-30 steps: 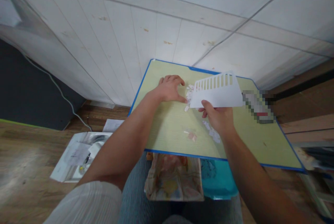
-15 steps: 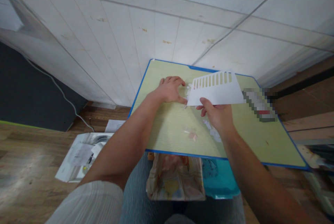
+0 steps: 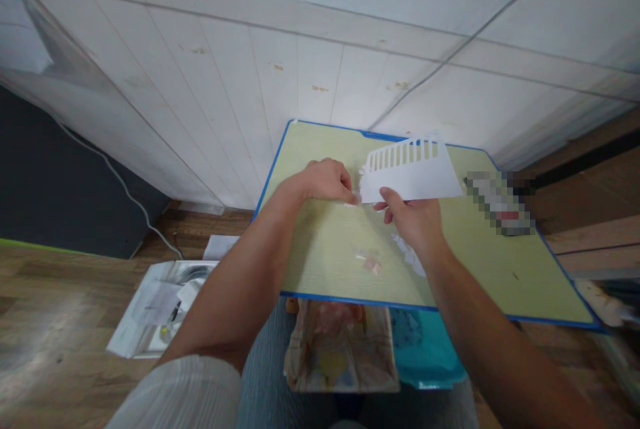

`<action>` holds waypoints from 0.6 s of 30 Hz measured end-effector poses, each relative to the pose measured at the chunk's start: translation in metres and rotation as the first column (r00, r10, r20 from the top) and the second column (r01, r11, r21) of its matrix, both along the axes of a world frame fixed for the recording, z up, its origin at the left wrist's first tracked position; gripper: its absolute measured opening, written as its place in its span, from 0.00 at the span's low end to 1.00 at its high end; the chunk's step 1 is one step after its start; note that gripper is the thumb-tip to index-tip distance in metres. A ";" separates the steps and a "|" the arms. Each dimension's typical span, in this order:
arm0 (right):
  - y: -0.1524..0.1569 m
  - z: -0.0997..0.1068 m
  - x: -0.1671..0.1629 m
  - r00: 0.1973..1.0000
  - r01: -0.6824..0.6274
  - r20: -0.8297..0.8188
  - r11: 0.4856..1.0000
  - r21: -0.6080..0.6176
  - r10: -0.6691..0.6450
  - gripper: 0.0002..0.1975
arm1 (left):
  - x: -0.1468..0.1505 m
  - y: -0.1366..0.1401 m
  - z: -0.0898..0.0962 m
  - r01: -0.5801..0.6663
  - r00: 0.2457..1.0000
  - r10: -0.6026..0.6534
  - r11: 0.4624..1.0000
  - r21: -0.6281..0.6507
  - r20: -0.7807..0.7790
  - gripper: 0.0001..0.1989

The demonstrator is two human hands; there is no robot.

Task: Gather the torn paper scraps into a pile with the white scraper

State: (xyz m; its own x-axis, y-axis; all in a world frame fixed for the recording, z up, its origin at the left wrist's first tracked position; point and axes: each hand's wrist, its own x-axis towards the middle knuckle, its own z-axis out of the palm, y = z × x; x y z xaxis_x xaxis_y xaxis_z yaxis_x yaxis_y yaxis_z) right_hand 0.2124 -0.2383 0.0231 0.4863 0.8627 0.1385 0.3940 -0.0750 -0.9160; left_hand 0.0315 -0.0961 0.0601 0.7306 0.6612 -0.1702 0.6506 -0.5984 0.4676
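Observation:
A white sheet with a row of cut-out slots along its far edge is held tilted over the small table. My right hand grips it by the near edge, thumb on top. My left hand is at the sheet's left end, fingers curled in and thumb low. Its fingertips are close to small white paper scraps there; what they pinch is too small to make out. More white scraps lie beside my right wrist, and a pinkish scrap rests nearer the front edge.
The pale table has a blue rim and stands against a white panelled wall. A pixelated item lies at its right. Below the front edge are a paper-lined box and a turquoise container. On the floor at left stands a white box.
My left hand has drawn its spread fingers together and come slightly down beside the sheet's left end. The sheet and my right hand have barely shifted. The camera view has moved a little.

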 end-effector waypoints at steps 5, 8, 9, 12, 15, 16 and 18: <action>0.000 -0.004 0.001 0.997 -0.003 0.072 0.999 -0.032 0.005 0.15 | 0.005 -0.007 -0.006 0.087 0.995 -0.082 0.992 0.094 -0.054 0.11; 0.000 -0.006 0.001 0.997 0.002 0.078 1.000 -0.031 0.001 0.16 | 0.005 -0.010 -0.006 0.075 0.996 -0.069 0.992 0.106 -0.063 0.07; 0.000 -0.006 0.000 0.998 0.005 0.060 1.000 -0.024 -0.004 0.16 | 0.005 -0.011 -0.005 0.072 0.995 -0.065 0.992 0.106 -0.072 0.07; 0.000 -0.007 -0.001 1.000 0.016 -0.002 1.000 0.000 -0.016 0.15 | 0.004 -0.012 -0.001 0.064 0.994 -0.055 0.993 0.100 -0.093 0.08; 0.000 -0.009 -0.003 0.998 0.038 -0.042 0.999 0.024 -0.037 0.15 | 0.003 -0.010 -0.001 0.053 0.995 -0.046 0.995 0.086 -0.089 0.10; 0.000 -0.009 -0.003 0.998 0.039 -0.055 0.999 0.033 -0.037 0.15 | 0.002 -0.008 -0.003 0.054 0.995 -0.047 0.995 0.082 -0.086 0.11; 0.000 -0.011 -0.003 0.997 0.030 -0.071 0.998 0.048 -0.027 0.14 | 0.002 -0.004 -0.006 0.059 0.996 -0.054 0.996 0.067 -0.077 0.12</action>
